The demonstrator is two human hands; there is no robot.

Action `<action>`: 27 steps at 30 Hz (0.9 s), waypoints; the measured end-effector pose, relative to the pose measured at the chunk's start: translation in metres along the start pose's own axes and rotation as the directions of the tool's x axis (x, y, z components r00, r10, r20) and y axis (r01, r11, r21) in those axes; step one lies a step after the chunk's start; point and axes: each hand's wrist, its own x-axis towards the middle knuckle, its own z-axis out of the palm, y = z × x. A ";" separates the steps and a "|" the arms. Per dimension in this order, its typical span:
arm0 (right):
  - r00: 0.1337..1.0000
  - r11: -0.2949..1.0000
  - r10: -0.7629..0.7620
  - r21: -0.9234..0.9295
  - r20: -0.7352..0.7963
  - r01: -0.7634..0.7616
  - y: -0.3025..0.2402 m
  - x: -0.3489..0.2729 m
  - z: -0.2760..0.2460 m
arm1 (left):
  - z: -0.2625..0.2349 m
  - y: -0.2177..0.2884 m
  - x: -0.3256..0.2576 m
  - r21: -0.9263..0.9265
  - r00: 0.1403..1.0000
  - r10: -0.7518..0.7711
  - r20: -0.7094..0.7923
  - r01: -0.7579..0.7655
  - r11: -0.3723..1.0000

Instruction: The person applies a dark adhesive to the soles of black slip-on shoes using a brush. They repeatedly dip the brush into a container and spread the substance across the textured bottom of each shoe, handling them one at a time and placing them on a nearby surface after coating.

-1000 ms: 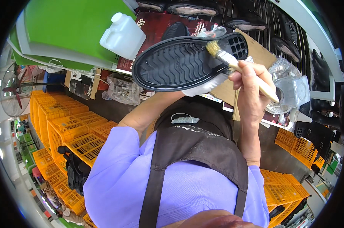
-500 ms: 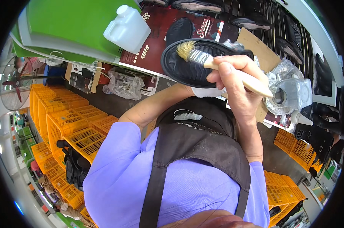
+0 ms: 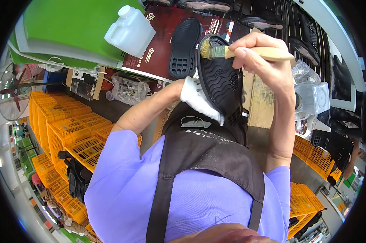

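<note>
My left hand (image 3: 201, 101), in a white glove, holds a black shoe sole (image 3: 219, 79) upright with its ribbed tread facing me. My right hand (image 3: 260, 56) grips the pale wooden handle of a brush (image 3: 231, 52). The brush's yellowish bristles rest on the upper left edge of the held sole. A second black sole (image 3: 183, 48) lies flat on a dark red board (image 3: 158, 44) just to the left of the held one.
A white plastic jug (image 3: 130, 30) stands on a green surface (image 3: 69, 28) at the upper left. Stacks of yellow crates (image 3: 65, 121) fill the left side and more (image 3: 316, 154) sit at the right. Clear plastic containers (image 3: 312, 95) and racks of soles (image 3: 308, 44) lie to the right.
The sole has turned from lying broadside to standing on edge. My right hand has swept the brush from the sole's right end across to its upper left edge.
</note>
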 end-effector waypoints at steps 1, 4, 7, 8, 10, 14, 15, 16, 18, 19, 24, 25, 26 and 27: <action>0.996 0.995 0.089 0.042 0.016 -0.090 0.002 0.001 -0.003 | -0.003 0.000 0.000 -0.110 0.999 -0.032 0.011 0.033 0.993; 0.991 0.992 0.112 0.043 0.069 -0.116 0.012 0.000 -0.011 | -0.019 -0.022 -0.016 -0.175 0.980 -0.144 0.135 0.166 0.970; 0.975 0.982 0.169 0.056 0.144 -0.178 0.015 -0.009 -0.026 | -0.030 -0.002 -0.022 -0.197 0.935 -0.348 0.069 0.354 0.914; 0.986 0.983 0.134 0.115 0.099 -0.145 0.016 -0.015 -0.029 | -0.024 0.006 -0.025 -0.437 0.945 -0.302 -0.128 0.220 0.872; 0.995 0.983 0.104 0.152 -0.011 -0.101 0.025 -0.027 -0.041 | -0.017 0.008 -0.028 -0.698 0.875 -0.377 -0.303 0.066 0.713; 0.982 0.964 -0.105 -0.260 -0.159 0.061 0.036 -0.034 -0.033 | -0.013 0.008 -0.025 -0.918 0.925 -0.256 -0.279 -0.179 0.354; 0.971 0.909 -0.191 -0.399 -0.142 0.120 0.044 -0.033 -0.027 | -0.012 0.009 -0.021 -0.925 0.931 -0.232 -0.283 -0.201 0.322; 0.945 0.848 -0.294 -0.495 -0.144 0.188 0.056 -0.031 -0.017 | -0.009 0.011 -0.018 -0.921 0.902 -0.289 -0.321 -0.226 0.318; 0.938 0.782 -0.346 -0.563 -0.033 0.268 0.062 -0.037 -0.002 | -0.003 0.018 -0.013 -0.910 0.832 -0.400 -0.384 -0.267 0.318; 0.941 0.790 -0.335 -0.533 0.040 0.303 0.057 -0.043 0.008 | -0.005 0.015 -0.014 -0.906 0.821 -0.411 -0.395 -0.274 0.323; 0.897 0.908 -0.353 -0.135 0.267 0.397 0.034 -0.060 0.031 | -0.015 -0.004 -0.020 -0.914 0.843 -0.376 -0.385 -0.292 0.283; 0.883 0.911 -0.372 -0.071 0.288 0.407 0.037 -0.057 0.026 | -0.015 -0.003 -0.018 -0.938 0.880 -0.327 -0.345 -0.309 0.157; 0.893 0.913 -0.364 -0.091 0.264 0.399 0.041 -0.055 0.021 | -0.011 0.000 -0.016 -0.922 0.830 -0.404 -0.385 -0.326 0.207; 0.903 0.914 -0.356 -0.110 0.239 0.390 0.046 -0.053 0.014 | -0.008 0.005 -0.013 -0.905 0.772 -0.474 -0.424 -0.338 0.259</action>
